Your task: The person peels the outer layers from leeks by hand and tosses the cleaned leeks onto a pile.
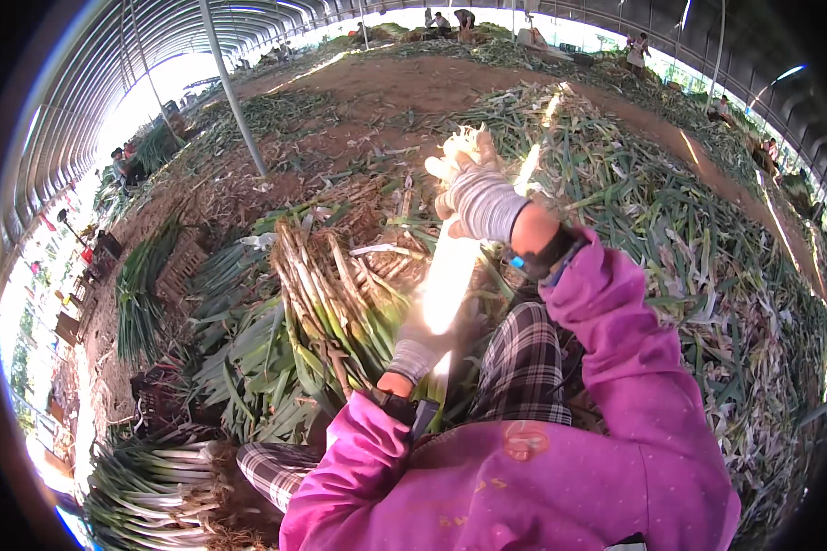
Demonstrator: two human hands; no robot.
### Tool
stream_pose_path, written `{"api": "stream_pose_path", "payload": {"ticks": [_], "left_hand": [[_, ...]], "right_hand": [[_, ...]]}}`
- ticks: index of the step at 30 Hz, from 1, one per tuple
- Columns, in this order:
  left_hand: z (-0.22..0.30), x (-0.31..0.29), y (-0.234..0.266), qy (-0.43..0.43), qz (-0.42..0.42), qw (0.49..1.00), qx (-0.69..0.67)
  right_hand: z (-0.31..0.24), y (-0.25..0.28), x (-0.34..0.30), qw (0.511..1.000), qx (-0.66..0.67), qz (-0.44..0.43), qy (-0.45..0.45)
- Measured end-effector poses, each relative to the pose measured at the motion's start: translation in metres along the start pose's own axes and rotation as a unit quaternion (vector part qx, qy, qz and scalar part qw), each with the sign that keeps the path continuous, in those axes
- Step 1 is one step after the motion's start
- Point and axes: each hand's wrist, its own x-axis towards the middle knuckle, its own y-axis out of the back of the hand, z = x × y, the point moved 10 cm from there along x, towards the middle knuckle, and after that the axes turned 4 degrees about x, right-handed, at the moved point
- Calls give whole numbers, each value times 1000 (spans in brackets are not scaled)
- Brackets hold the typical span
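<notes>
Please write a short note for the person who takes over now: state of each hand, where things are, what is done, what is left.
Right hand, gloved, grips the upper end of a leek.
Left hand, gloved, holds its lower part; sun glare hides the grip.
Untrimmed leeks with earthy roots lie heaped ahead, left.
Done: cleaned white leeks stacked lower left.
Left: the untrimmed heap; peelings cover the ground right.

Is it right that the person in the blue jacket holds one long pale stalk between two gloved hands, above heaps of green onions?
Nearly right, but the jacket is pink, not blue, as the head view shows. The rest holds: the right hand grips the upper end of the pale stalk, the left hand the lower end, above heaps of green onions.
</notes>
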Motion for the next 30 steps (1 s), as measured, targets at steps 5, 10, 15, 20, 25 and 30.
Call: {"api": "stream_pose_path", "payload": {"ticks": [5,10,15,20,25,30], "left_hand": [[-1,1,-24,-116,27,989,83],[-23,0,-45,28,-49,998,8],[-4,-6,-51,31,-88,994,59],[-6,-5,-53,71,-130,985,91],[4,-2,-31,123,-92,986,68],[-94,19,-39,88,19,994,-68]], "right_hand": [[0,-1,-10,992,-27,-117,-28],[17,-31,-11,988,-74,-137,5],[37,-62,-24,974,0,-225,-17],[38,-55,-11,995,-78,-56,-18],[217,-9,-77,924,-133,216,-285],[303,-68,-148,848,104,166,-493]]}}
